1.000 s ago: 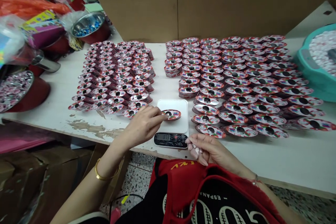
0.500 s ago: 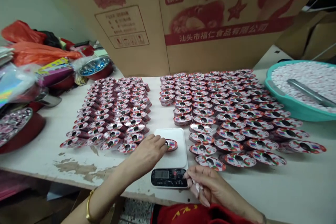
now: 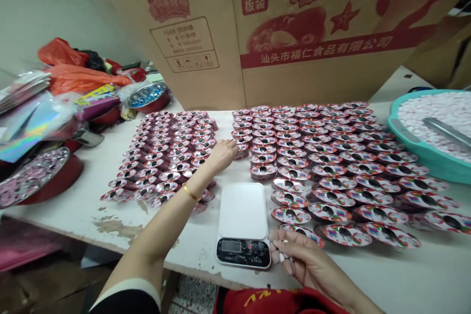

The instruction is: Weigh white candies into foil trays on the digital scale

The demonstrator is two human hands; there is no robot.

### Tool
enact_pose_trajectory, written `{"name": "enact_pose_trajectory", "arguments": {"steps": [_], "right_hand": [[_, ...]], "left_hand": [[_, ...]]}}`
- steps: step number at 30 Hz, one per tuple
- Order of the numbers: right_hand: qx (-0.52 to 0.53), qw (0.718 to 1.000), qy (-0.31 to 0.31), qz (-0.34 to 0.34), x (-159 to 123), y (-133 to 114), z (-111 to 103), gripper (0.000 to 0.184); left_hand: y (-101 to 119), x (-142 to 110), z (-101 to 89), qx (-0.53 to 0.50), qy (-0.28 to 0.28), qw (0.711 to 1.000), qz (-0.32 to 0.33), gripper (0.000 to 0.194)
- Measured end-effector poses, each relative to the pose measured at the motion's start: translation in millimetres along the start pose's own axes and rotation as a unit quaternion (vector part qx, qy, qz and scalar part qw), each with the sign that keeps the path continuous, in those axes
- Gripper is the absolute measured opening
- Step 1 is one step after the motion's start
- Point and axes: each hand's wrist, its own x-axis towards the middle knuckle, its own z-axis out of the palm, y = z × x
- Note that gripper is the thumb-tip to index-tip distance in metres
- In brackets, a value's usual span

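Observation:
My left hand (image 3: 222, 155) reaches across the table, its fingers closed at a small oval red-and-white packet (image 3: 241, 152) with a dark round opening on top. That packet stands at the near end of the leftmost row in the right-hand group of matching packets (image 3: 333, 211). My right hand (image 3: 300, 255) is curled beside the scale with several small white candies (image 3: 282, 256) between its fingers. Between my arms lies the white kitchen scale (image 3: 243, 211), its plate bare and its black display panel towards me. A second group of matching packets (image 3: 165, 186) stands left of my left hand.
A large printed cardboard box (image 3: 206, 83) stands along the back. At the right is a turquoise basin (image 3: 408, 130) of white candies with a metal scoop (image 3: 447, 132). Red bowls (image 3: 71, 171) with small wrapped pieces and orange plastic bags (image 3: 81, 78) crowd the left.
My left hand has carried the oval packet off the scale plate, away from me, to the row's near end. My right hand stays by the scale, still holding candies. The view has shifted slightly.

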Motion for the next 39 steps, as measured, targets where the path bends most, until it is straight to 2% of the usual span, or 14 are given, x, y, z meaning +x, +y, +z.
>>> {"name": "enact_pose_trajectory", "arguments": {"steps": [3,5,7,9,11,13,15,17,20,22,25,30,35,39], "right_hand": [[0.064,0.997,0.029,0.014,7,-1,4,0.030],[0.111,0.993,0.031,0.007,14,2,9,0.029],[0.149,0.988,0.030,-0.001,20,6,15,0.027],[0.161,0.987,0.025,0.011,23,11,21,0.025],[0.143,0.988,0.012,0.049,21,15,25,0.024],[0.114,0.990,0.010,0.081,18,17,26,0.023],[0.095,0.991,0.021,0.087,13,18,26,0.024],[0.078,0.994,0.030,0.073,9,19,27,0.027],[0.042,0.997,0.016,0.058,5,21,29,0.033],[0.026,0.998,0.002,0.061,4,22,31,0.036],[0.027,0.998,0.000,0.062,2,23,31,0.035],[0.044,0.999,0.013,0.023,0,23,22,0.031],[-0.010,0.999,0.026,-0.034,-3,6,22,0.035],[-0.086,0.992,-0.002,-0.094,11,-20,37,0.031]], "left_hand": [[42,-32,-26.1,-0.043,0.035,0.998,-0.007,0.017],[82,-58,-45.9,-0.130,0.076,0.986,0.067,0.016],[118,-83,-58.3,-0.163,0.073,0.976,0.122,0.019],[134,-107,-59.8,-0.188,0.071,0.972,0.119,0.026],[125,-134,-51.4,-0.205,0.103,0.973,0.036,0.030],[99,-164,-36.2,-0.183,0.144,0.967,-0.101,0.024],[69,-194,-17.4,-0.115,0.130,0.963,-0.207,0.024],[46,-221,1.5,-0.040,0.084,0.962,-0.257,0.026],[34,-245,20.4,0.014,0.043,0.966,-0.254,0.014],[39,-248,21.2,0.014,0.066,0.967,-0.246,0.008],[54,-238,5.3,-0.050,0.125,0.965,-0.226,0.007],[86,-188,-18.6,-0.250,0.133,0.952,-0.117,0.013],[98,-143,-1.1,-0.296,0.073,0.949,-0.081,0.022],[93,-147,8.0,-0.302,0.117,0.942,-0.088,0.049]]}}
